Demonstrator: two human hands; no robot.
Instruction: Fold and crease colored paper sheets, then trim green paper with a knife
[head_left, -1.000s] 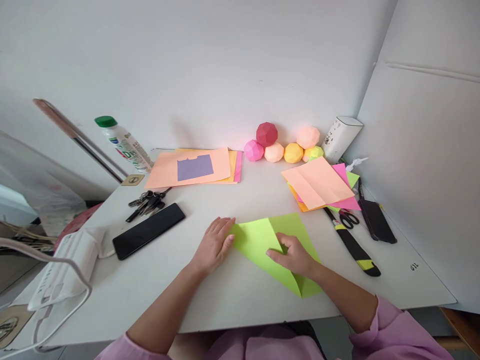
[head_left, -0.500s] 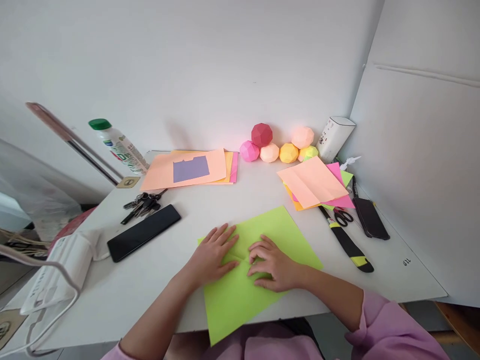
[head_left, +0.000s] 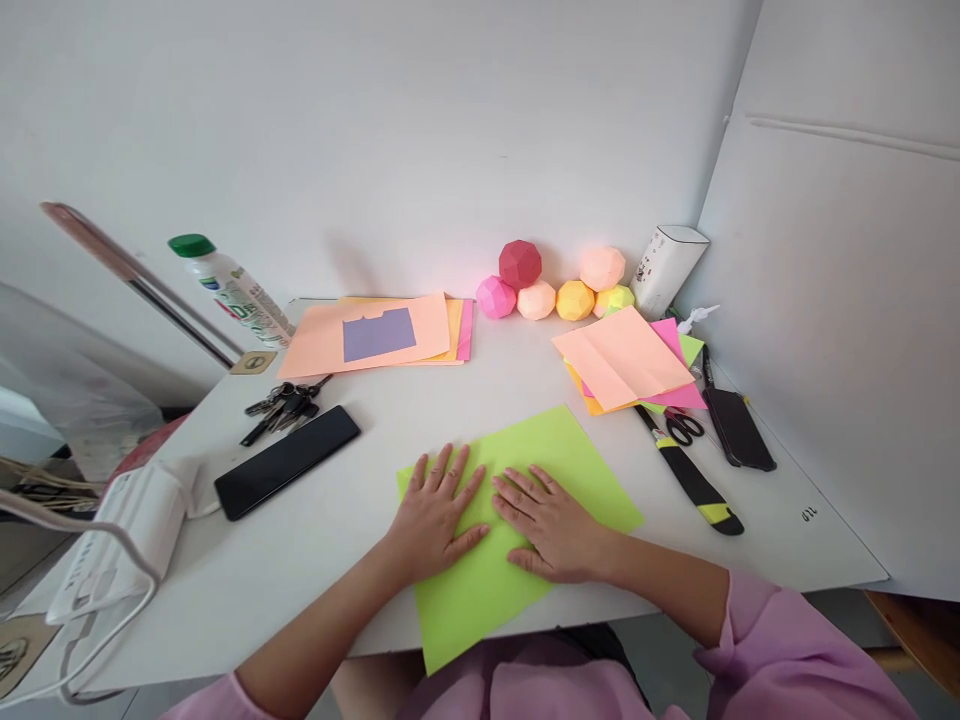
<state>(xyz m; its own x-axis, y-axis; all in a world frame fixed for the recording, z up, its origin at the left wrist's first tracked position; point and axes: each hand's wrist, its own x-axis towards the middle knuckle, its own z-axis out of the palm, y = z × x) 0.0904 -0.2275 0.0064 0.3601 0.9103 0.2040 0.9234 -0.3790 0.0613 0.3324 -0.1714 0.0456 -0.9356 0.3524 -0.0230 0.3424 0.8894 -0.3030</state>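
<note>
A bright green sheet of paper point(head_left: 480, 610) lies at an angle on the white table, its lower corner hanging past the front edge. My left hand point(head_left: 435, 520) rests flat on the left part of the sheet with fingers spread. Beside it, my right hand point(head_left: 547, 525) lies flat on the paper's middle, fingers stretched toward the left hand. A narrow strip of green shows between the two hands. Whatever creases lie under the palms are hidden.
A phone point(head_left: 289, 462) and keys point(head_left: 283, 405) lie left, below stacked coloured paper point(head_left: 315, 335). Faceted paper balls point(head_left: 520, 265) stand by the wall. At right are folded sheets point(head_left: 622, 360), scissors point(head_left: 684, 428), a black-and-yellow knife point(head_left: 694, 480) and a bottle point(head_left: 240, 290) far left.
My right hand has flattened from curled fingers to stretched ones on the paper. My left hand's fingers have spread slightly wider. The camera view has shifted a little.
</note>
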